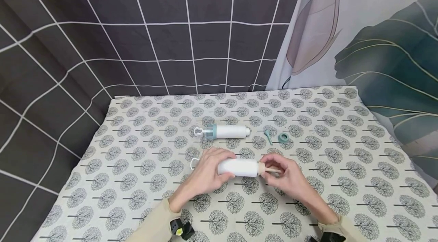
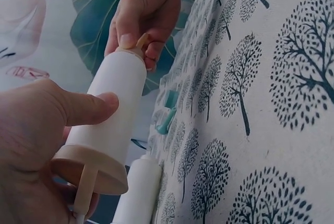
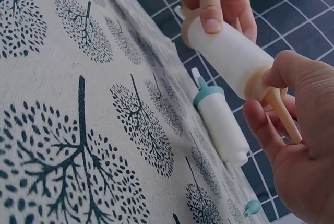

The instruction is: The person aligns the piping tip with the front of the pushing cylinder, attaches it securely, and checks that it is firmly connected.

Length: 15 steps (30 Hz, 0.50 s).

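Both my hands hold a white, cylindrical plunger syringe (image 1: 239, 167) with beige fittings. My left hand (image 1: 209, 168) grips the barrel near its beige flanged end; in the left wrist view the thumb lies along the white barrel (image 2: 112, 98) and a beige plunger rod (image 2: 85, 190) comes out below. At the other end, my right hand (image 1: 287, 176) pinches the beige cap (image 3: 257, 83), from which a long tapered nozzle (image 3: 284, 117) points toward the palm. Part of a white loop handle (image 1: 194, 163) shows beyond my left hand.
Behind the hands lies a second white syringe (image 1: 232, 132) with a teal collar and loop handle. To its right are a small teal nozzle (image 1: 268, 137) and a teal ring-shaped cap (image 1: 283, 138). A tree-print cloth (image 1: 143, 196) covers the table, which ends at a dark gridded curtain (image 1: 167, 40).
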{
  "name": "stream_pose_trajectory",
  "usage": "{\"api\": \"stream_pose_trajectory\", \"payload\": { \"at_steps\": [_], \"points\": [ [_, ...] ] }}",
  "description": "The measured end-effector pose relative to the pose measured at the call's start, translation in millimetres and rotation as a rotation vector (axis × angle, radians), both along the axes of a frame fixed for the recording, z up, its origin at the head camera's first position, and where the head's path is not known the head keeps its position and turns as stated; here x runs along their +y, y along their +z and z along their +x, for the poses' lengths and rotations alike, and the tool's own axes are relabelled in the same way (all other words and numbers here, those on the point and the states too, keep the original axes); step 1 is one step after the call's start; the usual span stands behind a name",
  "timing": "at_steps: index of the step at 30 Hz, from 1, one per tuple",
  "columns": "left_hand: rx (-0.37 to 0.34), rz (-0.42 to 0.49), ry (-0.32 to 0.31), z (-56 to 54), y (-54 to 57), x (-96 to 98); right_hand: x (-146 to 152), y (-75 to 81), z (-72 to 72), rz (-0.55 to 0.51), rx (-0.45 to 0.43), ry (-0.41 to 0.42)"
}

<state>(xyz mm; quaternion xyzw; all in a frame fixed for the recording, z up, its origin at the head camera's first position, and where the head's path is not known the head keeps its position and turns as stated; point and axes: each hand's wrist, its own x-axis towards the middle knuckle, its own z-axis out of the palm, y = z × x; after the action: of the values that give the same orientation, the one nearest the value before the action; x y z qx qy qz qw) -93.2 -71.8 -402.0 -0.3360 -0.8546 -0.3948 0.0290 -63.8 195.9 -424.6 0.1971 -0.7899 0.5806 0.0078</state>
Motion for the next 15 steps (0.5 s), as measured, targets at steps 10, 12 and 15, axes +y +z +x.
{"api": "stream_pose_trajectory", "payload": {
  "at_steps": [10, 12, 15],
  "points": [
    [-0.025, -0.028, -0.028, -1.5, 3.1, -4.6, -1.1, -3.9, -2.7, -0.036, 0.198, 0.091],
    [-0.051, -0.027, -0.027, -1.5, 4.3, -5.0, -1.4, -3.9, -3.0, -0.042, 0.222, 0.102],
    [-0.081, -0.012, -0.021, -1.2, 4.7, -5.3, -1.6, -4.1, -3.8, -0.058, 0.255, 0.098]
  ]
}}
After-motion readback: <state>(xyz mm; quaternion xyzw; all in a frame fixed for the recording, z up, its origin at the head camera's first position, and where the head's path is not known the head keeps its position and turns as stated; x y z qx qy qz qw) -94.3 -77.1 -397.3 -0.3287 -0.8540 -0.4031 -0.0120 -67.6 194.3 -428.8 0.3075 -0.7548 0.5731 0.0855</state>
